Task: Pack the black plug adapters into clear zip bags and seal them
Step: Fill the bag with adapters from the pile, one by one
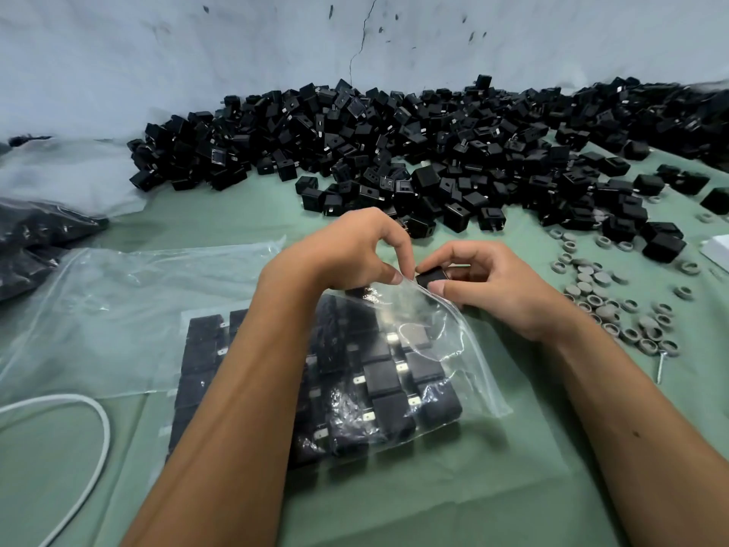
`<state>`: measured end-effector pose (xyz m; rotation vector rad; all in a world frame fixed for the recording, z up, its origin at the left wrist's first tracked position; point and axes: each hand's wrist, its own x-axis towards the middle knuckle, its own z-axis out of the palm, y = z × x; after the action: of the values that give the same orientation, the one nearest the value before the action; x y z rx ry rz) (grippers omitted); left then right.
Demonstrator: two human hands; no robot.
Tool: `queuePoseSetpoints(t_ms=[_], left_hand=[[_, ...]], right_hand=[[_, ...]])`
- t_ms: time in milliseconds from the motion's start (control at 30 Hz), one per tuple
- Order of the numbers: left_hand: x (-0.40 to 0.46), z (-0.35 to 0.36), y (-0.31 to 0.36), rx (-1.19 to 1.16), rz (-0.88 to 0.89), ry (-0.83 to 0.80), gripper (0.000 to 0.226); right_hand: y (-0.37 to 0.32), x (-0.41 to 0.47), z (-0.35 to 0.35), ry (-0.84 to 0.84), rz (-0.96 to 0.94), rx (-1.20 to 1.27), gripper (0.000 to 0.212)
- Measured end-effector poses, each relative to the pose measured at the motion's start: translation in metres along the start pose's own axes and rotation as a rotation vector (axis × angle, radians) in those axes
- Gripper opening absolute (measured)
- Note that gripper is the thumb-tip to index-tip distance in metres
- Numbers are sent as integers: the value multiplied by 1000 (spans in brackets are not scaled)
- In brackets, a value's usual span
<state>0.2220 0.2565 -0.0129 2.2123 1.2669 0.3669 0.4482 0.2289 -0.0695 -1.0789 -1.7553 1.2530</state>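
A clear zip bag (469, 361) lies on the green table in front of me, with rows of black plug adapters (388, 382) packed flat inside it. My left hand (351, 250) pinches the bag's upper lip between thumb and forefinger and holds its mouth open. My right hand (497, 286) pinches a single black adapter (430, 276) right at that open mouth. My left forearm hides part of the packed rows.
A big heap of loose black adapters (394, 152) runs along the back against the white wall. Empty clear bags (130, 309) lie at left, dark filled bags (35, 238) far left. Grey rings and caps (615, 298) litter the right. A white cable (98, 428) curves at lower left.
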Motion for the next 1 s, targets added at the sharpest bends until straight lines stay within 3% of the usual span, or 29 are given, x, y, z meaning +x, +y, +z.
queuePoseSetpoints(t_ms=[333, 500, 800, 1000], left_hand=[[2, 2, -2, -51, 46, 60, 20], [5, 4, -3, -36, 61, 88, 21], [7, 13, 8, 16, 63, -63, 28], [4, 4, 4, -27, 81, -50, 17]], right_hand=[[-1, -3, -10, -42, 44, -36, 31], [5, -3, -21, 68, 20, 41, 24], [4, -3, -25, 21, -42, 195, 51], [2, -5, -23, -125, 69, 145, 35]])
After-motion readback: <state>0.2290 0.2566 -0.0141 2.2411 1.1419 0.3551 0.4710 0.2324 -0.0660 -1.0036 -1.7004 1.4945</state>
